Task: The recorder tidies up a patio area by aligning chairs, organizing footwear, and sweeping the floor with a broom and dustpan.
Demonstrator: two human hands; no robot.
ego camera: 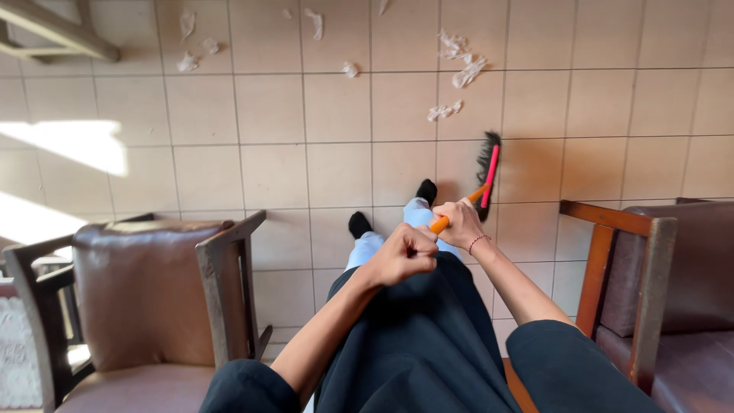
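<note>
Both my hands grip the orange handle [441, 222] of a broom. My left hand [403, 253] is closed around the near end of the handle, and my right hand [461, 222] holds it a little farther along. The broom head [488, 171], pink with dark bristles, rests on the beige tiled floor [275, 168] just ahead of my feet in black socks [359, 224]. Several scraps of crumpled white paper [459, 70] lie scattered on the tiles beyond the broom head.
A brown leather armchair with wooden arms [145, 291] stands at my left, and another one [657, 275] at my right. A wooden furniture frame [57, 34] sits at the top left. A bright sunlit patch [76, 145] falls on the left floor.
</note>
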